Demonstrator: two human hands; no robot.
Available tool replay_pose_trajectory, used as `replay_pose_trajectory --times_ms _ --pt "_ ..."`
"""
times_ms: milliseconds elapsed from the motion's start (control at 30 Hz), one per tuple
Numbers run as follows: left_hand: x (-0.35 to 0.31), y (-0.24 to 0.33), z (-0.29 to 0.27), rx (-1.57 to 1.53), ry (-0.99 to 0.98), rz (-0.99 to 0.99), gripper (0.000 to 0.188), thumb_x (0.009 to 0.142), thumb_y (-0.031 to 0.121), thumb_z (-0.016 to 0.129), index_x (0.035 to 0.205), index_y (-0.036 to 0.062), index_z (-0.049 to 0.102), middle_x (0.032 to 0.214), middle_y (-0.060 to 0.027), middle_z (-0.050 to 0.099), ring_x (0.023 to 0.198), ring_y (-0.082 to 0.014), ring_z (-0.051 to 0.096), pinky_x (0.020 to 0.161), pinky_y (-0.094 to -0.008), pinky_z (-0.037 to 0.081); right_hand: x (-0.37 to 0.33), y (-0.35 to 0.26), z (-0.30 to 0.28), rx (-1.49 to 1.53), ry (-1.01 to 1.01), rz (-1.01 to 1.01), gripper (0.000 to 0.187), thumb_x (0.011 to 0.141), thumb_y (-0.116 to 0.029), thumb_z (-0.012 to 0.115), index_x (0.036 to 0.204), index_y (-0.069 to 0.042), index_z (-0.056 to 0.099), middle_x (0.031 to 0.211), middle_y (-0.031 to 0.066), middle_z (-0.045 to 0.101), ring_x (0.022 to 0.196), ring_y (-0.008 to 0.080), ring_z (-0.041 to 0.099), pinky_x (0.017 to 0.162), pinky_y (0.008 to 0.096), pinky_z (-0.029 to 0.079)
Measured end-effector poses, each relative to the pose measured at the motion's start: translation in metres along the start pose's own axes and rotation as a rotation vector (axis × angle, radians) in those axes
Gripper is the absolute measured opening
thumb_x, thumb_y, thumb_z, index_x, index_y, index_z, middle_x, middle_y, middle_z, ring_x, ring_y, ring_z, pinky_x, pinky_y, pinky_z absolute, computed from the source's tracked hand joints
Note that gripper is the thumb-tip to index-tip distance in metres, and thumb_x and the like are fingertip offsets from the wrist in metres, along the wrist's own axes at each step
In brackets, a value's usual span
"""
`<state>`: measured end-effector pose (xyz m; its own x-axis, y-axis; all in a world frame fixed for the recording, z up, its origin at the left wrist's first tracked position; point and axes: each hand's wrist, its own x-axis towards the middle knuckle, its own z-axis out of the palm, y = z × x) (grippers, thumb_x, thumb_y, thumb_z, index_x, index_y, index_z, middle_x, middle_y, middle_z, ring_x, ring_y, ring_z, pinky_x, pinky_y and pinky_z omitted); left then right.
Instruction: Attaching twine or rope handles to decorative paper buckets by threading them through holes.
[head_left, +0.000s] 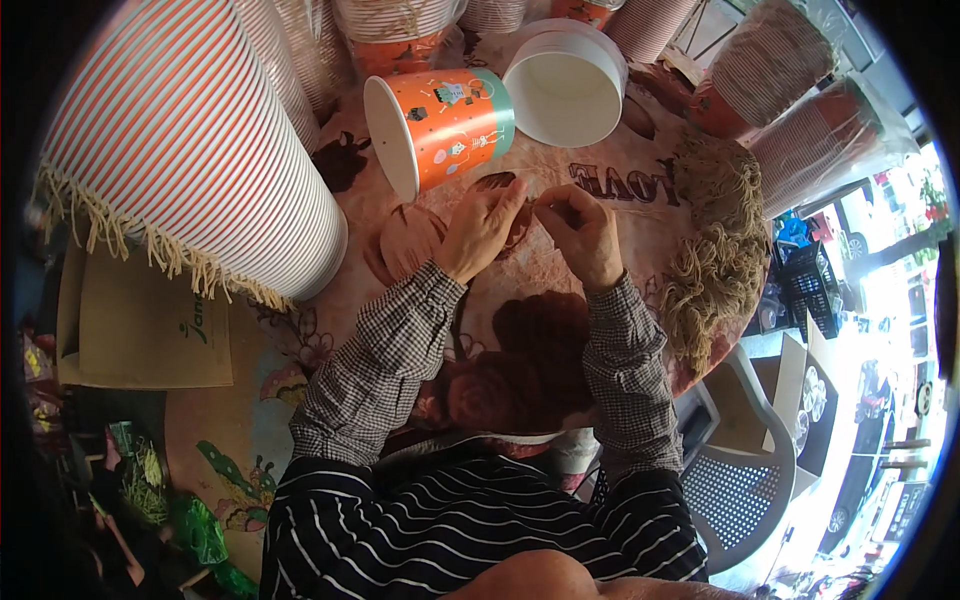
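Note:
In the middle of the table, my left hand (482, 232) and my right hand (584, 236) are raised close together, a small gap between their fingertips. Both are closed in a pinch; whatever thin or small thing they hold is too small to make out. Just beyond my left hand, an orange and green printed paper bucket (440, 128) lies on its side, mouth turned left. A white round tub (565, 92) sits beside it, its inside showing. To my right lies a loose bundle of tan paper-like strands (712, 255).
A long leaning stack of nested paper buckets (190, 150) fills the left, with tan strands (150, 245) hanging along it. Plastic-wrapped bucket stacks (765, 75) line the far side. A cardboard box (150, 330) stands low left, a grey chair (745, 480) right. Flowered cloth (440, 330) covers the table.

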<state>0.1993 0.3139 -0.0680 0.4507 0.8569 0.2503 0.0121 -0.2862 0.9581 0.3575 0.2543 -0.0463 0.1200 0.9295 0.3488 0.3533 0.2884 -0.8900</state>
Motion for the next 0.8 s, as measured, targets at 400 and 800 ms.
replay_pose_trajectory --times_ms 400,800 --pt "-0.002 0.004 0.003 0.149 0.051 0.240 0.012 0.090 0.009 0.058 0.093 -0.0025 0.056 0.082 -0.0158 0.062 0.076 -0.0290 0.061 0.069 -0.0372 0.048 0.001 -0.006 -0.004 -0.118 -0.034 0.001 0.012 0.085 -0.010 0.067 0.093 -0.002 0.062 0.075 0.0024 0.062 0.065 0.0065 0.054 0.059 0.0223 0.045" --pt "-0.001 -0.003 0.002 0.459 0.097 0.473 0.025 0.078 -0.005 0.055 0.102 -0.0015 0.047 0.094 -0.0186 0.056 0.091 -0.0394 0.056 0.078 -0.0451 0.046 0.000 -0.006 -0.002 -0.276 -0.030 -0.054 0.012 0.086 -0.011 0.066 0.094 -0.002 0.063 0.073 0.0074 0.064 0.062 0.0116 0.059 0.058 0.0253 0.047"
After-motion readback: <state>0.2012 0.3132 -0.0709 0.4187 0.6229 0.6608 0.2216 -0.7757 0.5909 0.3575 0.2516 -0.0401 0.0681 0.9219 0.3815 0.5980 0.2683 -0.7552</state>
